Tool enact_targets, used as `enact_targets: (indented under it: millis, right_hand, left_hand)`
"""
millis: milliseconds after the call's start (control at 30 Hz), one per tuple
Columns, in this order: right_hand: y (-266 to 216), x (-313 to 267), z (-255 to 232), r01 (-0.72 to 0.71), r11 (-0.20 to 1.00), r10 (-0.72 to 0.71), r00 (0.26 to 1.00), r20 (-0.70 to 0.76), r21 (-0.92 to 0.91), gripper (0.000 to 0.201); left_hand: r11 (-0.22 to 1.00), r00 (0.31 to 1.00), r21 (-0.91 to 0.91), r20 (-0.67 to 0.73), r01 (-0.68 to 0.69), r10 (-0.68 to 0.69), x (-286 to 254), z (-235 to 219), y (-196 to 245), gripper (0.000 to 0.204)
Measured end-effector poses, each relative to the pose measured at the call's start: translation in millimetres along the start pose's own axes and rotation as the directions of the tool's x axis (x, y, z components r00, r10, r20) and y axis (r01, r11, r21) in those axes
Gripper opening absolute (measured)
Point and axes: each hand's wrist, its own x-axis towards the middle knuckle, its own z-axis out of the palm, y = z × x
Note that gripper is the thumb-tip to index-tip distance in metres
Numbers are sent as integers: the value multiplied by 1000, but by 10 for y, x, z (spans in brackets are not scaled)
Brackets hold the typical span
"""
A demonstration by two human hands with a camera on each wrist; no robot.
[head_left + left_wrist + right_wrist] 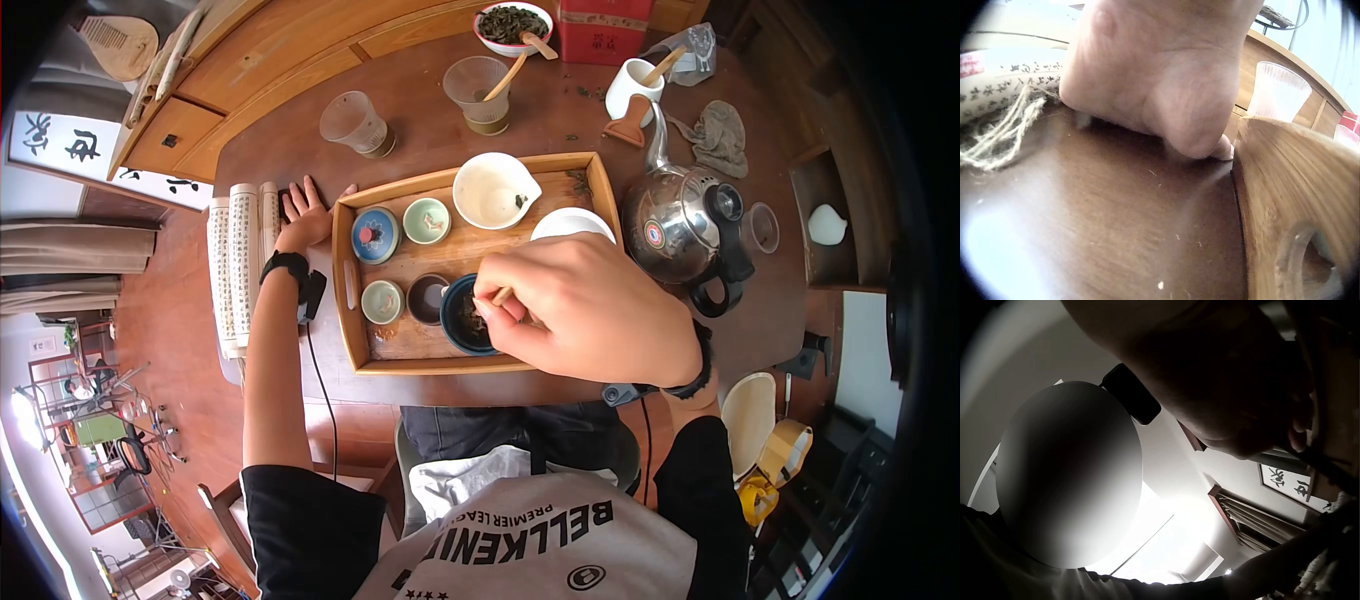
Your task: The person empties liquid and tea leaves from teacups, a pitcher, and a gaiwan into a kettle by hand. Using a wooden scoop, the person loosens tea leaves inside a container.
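Note:
My right hand (590, 305) pinches a thin wooden stick (503, 296) above a dark blue bowl (449, 328) that holds dark tea leaves (472, 316). The hand covers the bowl's right side and most of the stick. Beside the bowl sits a small brown cup (427, 299). A blue lid (375, 236) with a red knob lies at the tray's left. With fingers spread, my left hand (305, 218) rests on the table, between the wooden tray (346, 290) and the rolled scrolls (243, 265). The right wrist view is too dark to show what its fingers hold.
Two pale green cups (427, 220) and a white pouring bowl (490, 190) stand in the tray; a white dish (572, 222) is partly behind my right hand. A steel kettle (672, 225) stands right of it. Plastic cups (357, 124) and a bowl of leaves (513, 25) are farther back.

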Motion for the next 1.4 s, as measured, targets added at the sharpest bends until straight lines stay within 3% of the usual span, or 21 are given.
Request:
enact_targets:
  millis: [267,433,733,1133,1400]
  right_hand:
    - [-21,-21,-76,23,1000,-21,996,-83,19,11]
    - [-99,-29,-219,-19,1000,19,1000,6,0,11]
    - [31,-10,-7,-16,999,19,997,72,-33,13]
    - [12,-26,42,-31,997,38,995,94,-72,12]
    - [-80,-108,-112,12,1000,-12,1000,-16,-12,12]
  left_hand:
    - [999,1000,-45,-1,29,-29,-221,-148,150,105]
    - [1000,1000,-13,-22,-6,6,-40,-7,10,107]
    - [999,999,-39,-38,13,-14,-79,-33,55,114]
    - [997,1000,-71,-27,1,-3,-4,14,2,124]
    - [998,1000,-56,-20,-13,12,24,40,-34,124]
